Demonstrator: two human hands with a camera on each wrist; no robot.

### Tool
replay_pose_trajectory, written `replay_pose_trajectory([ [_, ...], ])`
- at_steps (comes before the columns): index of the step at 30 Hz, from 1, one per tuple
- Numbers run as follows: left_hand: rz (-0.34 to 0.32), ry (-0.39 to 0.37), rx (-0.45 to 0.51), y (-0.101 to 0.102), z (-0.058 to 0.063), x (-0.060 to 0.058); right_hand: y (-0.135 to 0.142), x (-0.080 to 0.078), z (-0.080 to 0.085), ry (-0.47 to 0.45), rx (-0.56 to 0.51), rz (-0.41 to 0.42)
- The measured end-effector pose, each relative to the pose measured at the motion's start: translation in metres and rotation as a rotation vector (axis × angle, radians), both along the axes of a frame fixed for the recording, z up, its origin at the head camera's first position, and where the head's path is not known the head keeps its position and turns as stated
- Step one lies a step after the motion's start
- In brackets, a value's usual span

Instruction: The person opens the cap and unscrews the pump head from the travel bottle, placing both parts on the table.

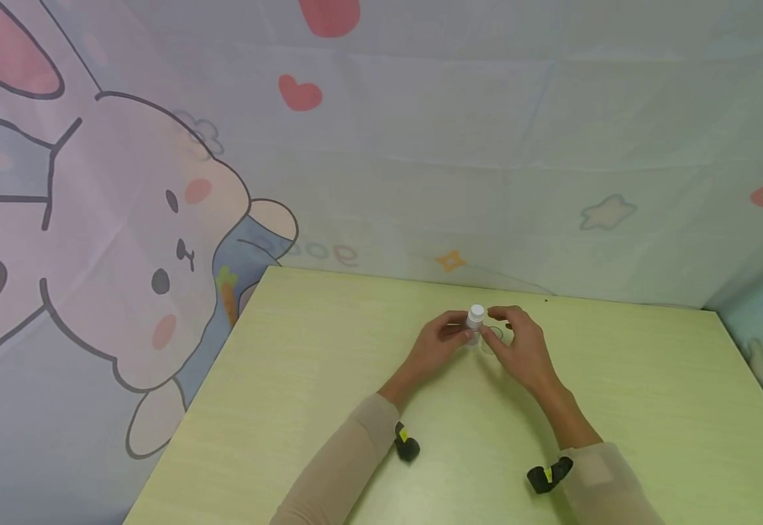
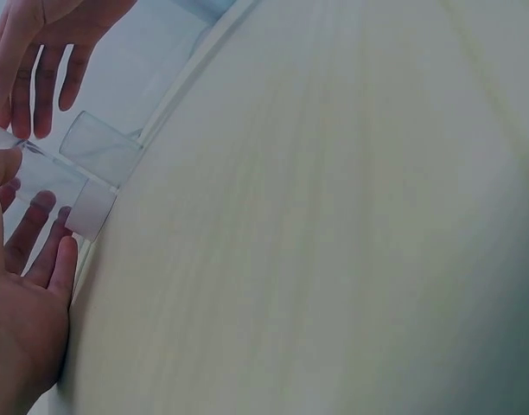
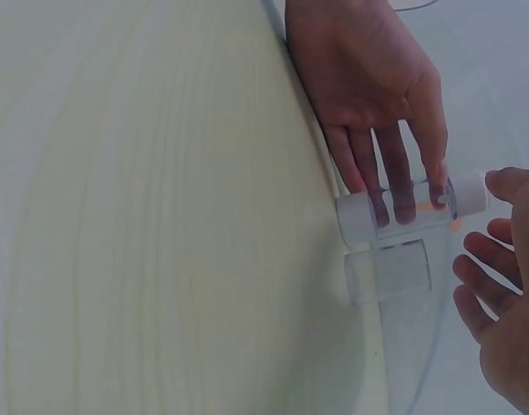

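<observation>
Left hand (image 1: 435, 343) grips the white-capped clear bottle (image 3: 423, 219), seemingly to steady it upright; right hand (image 1: 522, 348), loosely spread, is by the cap (image 1: 476, 312); clear cup (image 3: 390, 273) alongside.

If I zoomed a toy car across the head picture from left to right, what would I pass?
The big bunny → the left grip → the white-topped bottle → the right grip → the pale star → the red outlined shape.

Upright clear bottle (image 3: 422, 217), white-capped, white-based, transparent cup (image 3: 388, 272) standing just beside it
</observation>
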State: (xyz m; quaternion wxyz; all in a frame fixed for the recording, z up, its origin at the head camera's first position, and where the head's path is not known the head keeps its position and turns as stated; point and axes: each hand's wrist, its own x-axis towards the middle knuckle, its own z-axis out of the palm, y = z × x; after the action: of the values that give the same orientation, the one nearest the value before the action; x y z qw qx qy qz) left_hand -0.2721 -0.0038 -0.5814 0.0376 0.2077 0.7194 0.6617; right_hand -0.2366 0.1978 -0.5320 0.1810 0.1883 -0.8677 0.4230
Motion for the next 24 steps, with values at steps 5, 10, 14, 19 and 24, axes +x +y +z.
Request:
replay_pose_trajectory([
  [5, 0.000, -0.003, 0.006, -0.0005, 0.0003, 0.0002, -0.0025, -0.0009, 0.0012, -0.001, -0.007, 0.007],
  [10, -0.008, -0.012, 0.008, -0.0003, -0.0037, -0.0027, -0.0044, -0.0009, 0.0022, -0.010, -0.016, 0.014],
  [14, -0.013, -0.020, 0.008, 0.0000, -0.0057, -0.0043, -0.0057, -0.0010, 0.0026, -0.008, -0.017, 0.018],
  [19, -0.012, -0.008, 0.006, 0.0002, -0.0036, -0.0038, -0.0077, -0.0020, 0.0036, 0.004, -0.017, 0.023],
  [24, -0.006, 0.000, 0.006, 0.0002, -0.0042, -0.0041, -0.0096, -0.0041, 0.0035, 0.015, -0.020, 0.019],
])
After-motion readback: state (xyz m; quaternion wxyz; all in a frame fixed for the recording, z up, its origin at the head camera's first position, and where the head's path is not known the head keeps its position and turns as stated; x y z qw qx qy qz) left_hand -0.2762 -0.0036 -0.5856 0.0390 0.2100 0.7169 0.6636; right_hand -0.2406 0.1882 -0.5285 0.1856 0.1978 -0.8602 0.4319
